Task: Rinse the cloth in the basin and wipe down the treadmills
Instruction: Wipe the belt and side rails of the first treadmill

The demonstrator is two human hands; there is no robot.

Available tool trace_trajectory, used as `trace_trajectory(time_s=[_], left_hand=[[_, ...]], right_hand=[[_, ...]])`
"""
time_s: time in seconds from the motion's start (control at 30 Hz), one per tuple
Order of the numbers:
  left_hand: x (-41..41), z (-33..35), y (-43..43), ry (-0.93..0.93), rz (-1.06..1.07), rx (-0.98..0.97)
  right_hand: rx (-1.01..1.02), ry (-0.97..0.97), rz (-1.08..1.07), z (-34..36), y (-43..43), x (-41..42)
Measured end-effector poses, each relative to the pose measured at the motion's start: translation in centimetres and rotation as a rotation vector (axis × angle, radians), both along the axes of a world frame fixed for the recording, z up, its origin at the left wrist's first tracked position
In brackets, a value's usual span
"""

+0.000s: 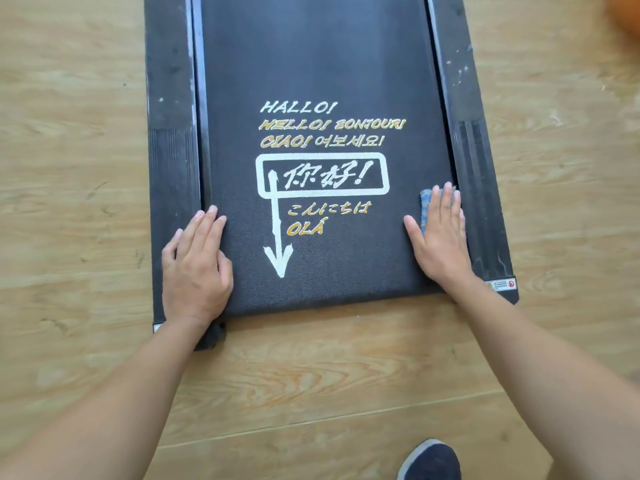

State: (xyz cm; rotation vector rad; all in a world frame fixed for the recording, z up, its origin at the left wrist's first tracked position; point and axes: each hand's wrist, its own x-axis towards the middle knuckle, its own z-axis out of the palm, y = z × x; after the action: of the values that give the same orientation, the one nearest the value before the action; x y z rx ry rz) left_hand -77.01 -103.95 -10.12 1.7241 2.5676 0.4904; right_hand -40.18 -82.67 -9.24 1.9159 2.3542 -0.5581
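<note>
Cloth (426,211) under flat right hand (441,242), treadmill (311,64)

Even, bright, diffuse light falls across the wooden floor (86,202), with only faint soft shadows hugging the edges of the treadmill (311,64) and no hard glare; a mild pale sheen lies on the belt above the printed greetings (329,133). The wide-angle lens bows the treadmill's side rails outward and stretches the forearms below it. The lettering is reasonably sharp, while an orange shape (627,12) far to the treadmill's upper right is blurred.
</note>
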Motion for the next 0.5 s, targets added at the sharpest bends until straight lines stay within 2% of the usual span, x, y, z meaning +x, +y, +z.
trace_trajectory(time_s=[0.23, 0.5], left_hand=[[0.0, 0.0, 0.2, 0.053, -0.012, -0.081], [-0.4, -0.2, -0.1, 0.063, -0.039, -0.096]], right_hand=[[0.004, 0.027, -0.181, -0.1, -1.2, -4.6], [0.005, 0.038, 0.248, -0.2, -4.1, -23.6]])
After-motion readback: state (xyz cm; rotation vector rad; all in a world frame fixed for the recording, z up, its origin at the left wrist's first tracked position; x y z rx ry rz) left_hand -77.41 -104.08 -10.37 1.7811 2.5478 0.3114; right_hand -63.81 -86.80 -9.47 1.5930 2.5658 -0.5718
